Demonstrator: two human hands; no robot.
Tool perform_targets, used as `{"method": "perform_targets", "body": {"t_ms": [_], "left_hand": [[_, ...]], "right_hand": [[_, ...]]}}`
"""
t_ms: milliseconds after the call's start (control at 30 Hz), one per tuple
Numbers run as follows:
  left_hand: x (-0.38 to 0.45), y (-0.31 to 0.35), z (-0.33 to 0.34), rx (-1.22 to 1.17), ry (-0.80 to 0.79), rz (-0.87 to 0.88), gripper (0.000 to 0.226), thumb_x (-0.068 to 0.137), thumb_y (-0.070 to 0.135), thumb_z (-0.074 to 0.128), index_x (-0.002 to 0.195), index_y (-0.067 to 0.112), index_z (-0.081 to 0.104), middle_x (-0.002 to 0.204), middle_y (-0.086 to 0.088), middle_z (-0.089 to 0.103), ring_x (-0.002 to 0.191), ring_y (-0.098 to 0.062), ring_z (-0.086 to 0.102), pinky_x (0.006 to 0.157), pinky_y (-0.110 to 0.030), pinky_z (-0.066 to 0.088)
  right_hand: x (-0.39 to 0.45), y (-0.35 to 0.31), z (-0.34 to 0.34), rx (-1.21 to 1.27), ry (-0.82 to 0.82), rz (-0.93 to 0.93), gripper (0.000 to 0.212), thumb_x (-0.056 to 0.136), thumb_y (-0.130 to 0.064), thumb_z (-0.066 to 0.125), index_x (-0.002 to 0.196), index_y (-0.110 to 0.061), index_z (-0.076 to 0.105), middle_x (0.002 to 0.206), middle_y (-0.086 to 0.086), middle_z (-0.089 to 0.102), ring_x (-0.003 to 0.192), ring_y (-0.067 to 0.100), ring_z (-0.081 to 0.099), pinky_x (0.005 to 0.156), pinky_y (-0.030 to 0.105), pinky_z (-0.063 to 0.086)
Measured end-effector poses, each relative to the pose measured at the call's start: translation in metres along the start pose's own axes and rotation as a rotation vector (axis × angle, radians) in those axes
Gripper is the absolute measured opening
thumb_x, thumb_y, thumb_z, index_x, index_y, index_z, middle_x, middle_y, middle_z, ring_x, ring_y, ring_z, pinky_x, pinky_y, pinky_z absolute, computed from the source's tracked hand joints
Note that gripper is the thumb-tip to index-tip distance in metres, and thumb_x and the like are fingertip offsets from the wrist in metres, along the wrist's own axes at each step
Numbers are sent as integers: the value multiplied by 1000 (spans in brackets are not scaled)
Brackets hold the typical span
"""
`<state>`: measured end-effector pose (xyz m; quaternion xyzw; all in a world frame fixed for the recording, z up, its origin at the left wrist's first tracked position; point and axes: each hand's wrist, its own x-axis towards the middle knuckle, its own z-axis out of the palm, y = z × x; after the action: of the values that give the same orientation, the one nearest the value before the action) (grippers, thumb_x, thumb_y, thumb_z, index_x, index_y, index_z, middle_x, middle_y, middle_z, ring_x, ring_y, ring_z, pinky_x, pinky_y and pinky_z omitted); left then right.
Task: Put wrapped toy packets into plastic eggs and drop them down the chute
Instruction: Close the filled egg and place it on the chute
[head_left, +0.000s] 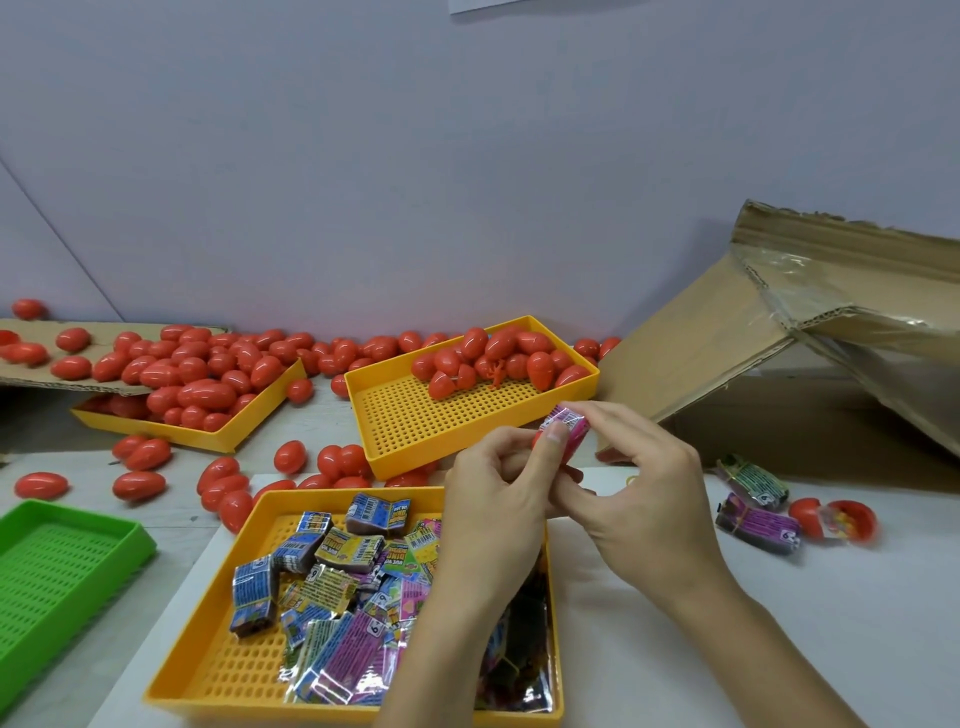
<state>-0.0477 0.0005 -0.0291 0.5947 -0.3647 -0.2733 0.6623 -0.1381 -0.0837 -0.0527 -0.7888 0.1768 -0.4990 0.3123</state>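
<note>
My left hand (501, 493) and my right hand (631, 483) meet above the near yellow tray (208, 670). Together they pinch a pink wrapped packet (567, 428), pressed against a red egg half (540, 440) that my left fingers mostly hide. The near tray holds several wrapped toy packets (343, 587) in blue, yellow and purple. A far yellow tray (410, 426) carries a pile of red plastic eggs (506, 358). The cardboard chute (810, 332) slopes at the right.
A third yellow tray (244, 423) full of red eggs sits at the back left under a cardboard sheet (67, 384). Loose eggs (140, 486) lie across the table. A green tray (57, 577) is at the left edge. Two packets (756, 522) and an opened egg (849, 519) lie at the right.
</note>
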Motion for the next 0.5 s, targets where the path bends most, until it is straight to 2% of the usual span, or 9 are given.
{"method": "perform_targets", "body": {"t_ms": [67,133,300,400,500], "left_hand": [[0,0,-1,6,24,16,34,87,41,63,100,11,73,83,-3,76,83,-17,75,64,-24,59],[1,-1,-1,-9,41,24,32,92,39,60,102,13,74,88,-4,76,83,-21,74,67,-29,61],[1,0,-2,-137,68,-8,27,100,25,55,94,12,78,87,-11,76,80,-26,76,67,-27,60],[1,-1,0,-162,95,-5,26,99,24,57,91,13,79,87,-9,77,82,-26,76,68,-26,60],[0,-1,2,-118,105,38,18,97,21,61,97,15,78,89,-5,78,83,-23,76,68,-25,60]], "right_hand": [[0,-2,-1,61,-24,41,37,82,-33,77,116,-34,63,106,-26,63,102,-3,61,77,14,51],[1,-3,-2,119,-58,85,39,79,-40,74,116,-35,63,109,-21,65,104,4,63,78,19,54],[1,-1,-5,89,-97,111,44,77,-27,82,119,-28,68,113,-16,64,107,9,62,78,28,56],[1,-2,-2,59,-71,109,43,77,-22,83,117,-27,69,110,-17,63,103,7,62,75,28,55],[0,-2,-1,86,-55,119,41,77,-21,83,116,-23,70,108,-16,64,101,6,63,72,19,53]]}}
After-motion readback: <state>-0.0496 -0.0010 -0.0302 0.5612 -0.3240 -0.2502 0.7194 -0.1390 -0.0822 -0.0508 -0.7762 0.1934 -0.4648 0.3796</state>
